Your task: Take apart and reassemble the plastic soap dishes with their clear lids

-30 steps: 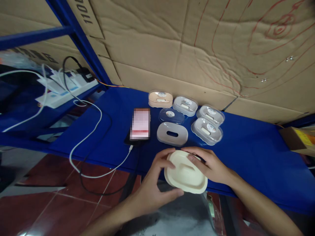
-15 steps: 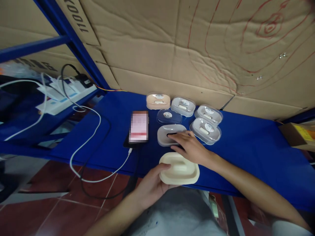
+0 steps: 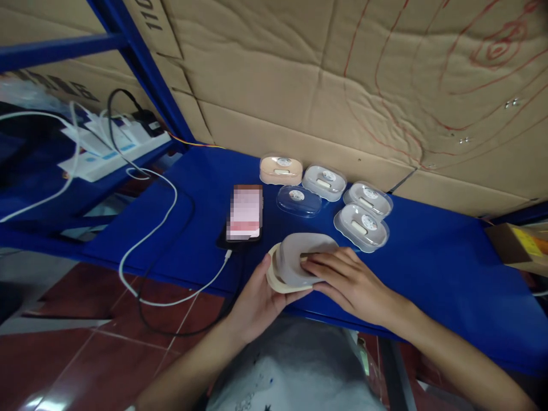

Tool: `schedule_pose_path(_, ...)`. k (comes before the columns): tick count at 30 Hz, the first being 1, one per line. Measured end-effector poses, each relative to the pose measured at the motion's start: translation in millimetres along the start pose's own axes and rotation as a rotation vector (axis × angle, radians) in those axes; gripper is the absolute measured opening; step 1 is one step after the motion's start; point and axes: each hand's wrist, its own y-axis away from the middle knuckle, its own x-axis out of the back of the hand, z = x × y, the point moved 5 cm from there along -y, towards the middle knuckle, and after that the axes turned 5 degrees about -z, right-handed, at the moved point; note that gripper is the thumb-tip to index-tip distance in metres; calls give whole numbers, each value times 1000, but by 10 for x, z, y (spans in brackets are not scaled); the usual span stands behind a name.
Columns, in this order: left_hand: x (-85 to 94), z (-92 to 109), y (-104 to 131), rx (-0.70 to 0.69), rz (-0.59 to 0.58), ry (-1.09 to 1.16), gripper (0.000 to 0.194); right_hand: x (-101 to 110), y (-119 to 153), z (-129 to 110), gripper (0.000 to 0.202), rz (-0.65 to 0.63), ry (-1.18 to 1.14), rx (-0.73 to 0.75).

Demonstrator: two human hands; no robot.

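My left hand (image 3: 257, 302) is closed on the edge of a cream oval dish (image 3: 276, 277), held over the front edge of the blue table. Against the dish's inside lies a grey oval piece (image 3: 295, 251), slightly tilted, covering most of it. My right hand (image 3: 349, 279) grips the grey piece near its middle slot, fingertips partly hidden. Just behind sits a clear lid (image 3: 299, 201) with a round sticker. Covered oval cases stand around it: a peach one (image 3: 281, 170) and several grey ones, such as the nearest (image 3: 362, 227) on the right.
A phone (image 3: 245, 214) with a white cable lies on the blue table (image 3: 205, 200), left of my hands. A power strip (image 3: 115, 157) with plugs is at the far left. Cardboard (image 3: 274, 85) stands along the back; an open box (image 3: 516, 245) is at right.
The grey piece has been lifted off the table by my right hand and now rests in the cream dish. My left hand and the dish have moved slightly up and left.
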Motion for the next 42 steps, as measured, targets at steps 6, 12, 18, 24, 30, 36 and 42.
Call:
schedule_pose_path(6, 56, -63, -21, 32, 14, 41, 29, -232, -50, -104, 40, 3, 79, 43)
schedule_pose_path(12, 52, 23, -59, -39, 117, 11, 27, -235, -96, 55, 42, 16, -164, 58)
schedule_pose_path(18, 17, 57, -47, -79, 180, -44, 46, -206, -559, 728, 41, 156, -354, -179)
schedule_pose_path(24, 21, 83, -59, -70, 140, -10, 48, -392, -941, 1135, 61, 80, 29, -407)
schedule_pose_path(30, 39, 83, -68, -33, 126, -28, 46, -307, -957, 1174, 69, -71, 114, -400)
schedule_pose_path(36, 80, 58, -82, -3, 142, -22, 42, -166, -916, 1150, 63, -16, -56, -327)
schedule_pose_path(42, 67, 87, -112, -32, 49, -15, 49, 97, -561, 783, 57, -27, -427, -184)
